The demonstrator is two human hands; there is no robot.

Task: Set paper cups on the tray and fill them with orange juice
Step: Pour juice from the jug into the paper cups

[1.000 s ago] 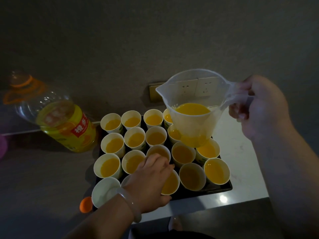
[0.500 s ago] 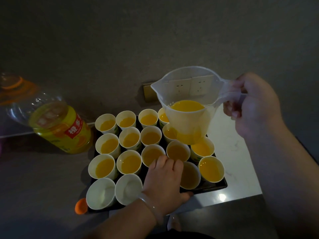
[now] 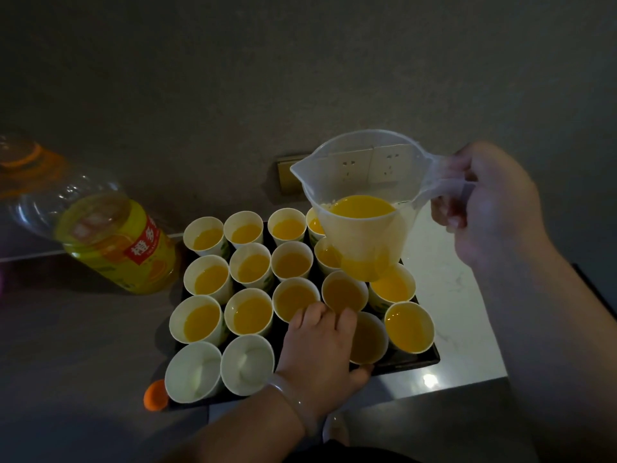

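Tray [image 3: 417,360] right in front of me on the counter [image 3: 447,272], cups [image 3: 252,262] packed on it in rows. My left hand [image 3: 320,349] lies over the near row, thumb on the tray's near edge. My right hand [image 3: 494,202] holds the jug [image 3: 354,182] above the far right corner. Bottle [image 3: 117,242] off to the left, cap [image 3: 155,396] at the near left corner, wall socket [image 3: 288,175] behind the jug.

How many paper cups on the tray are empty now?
2. Both in the front row of the tray: the corner cup at far left, the second cup just right of it. The left hand covers the next spot, so one more may be hidden.
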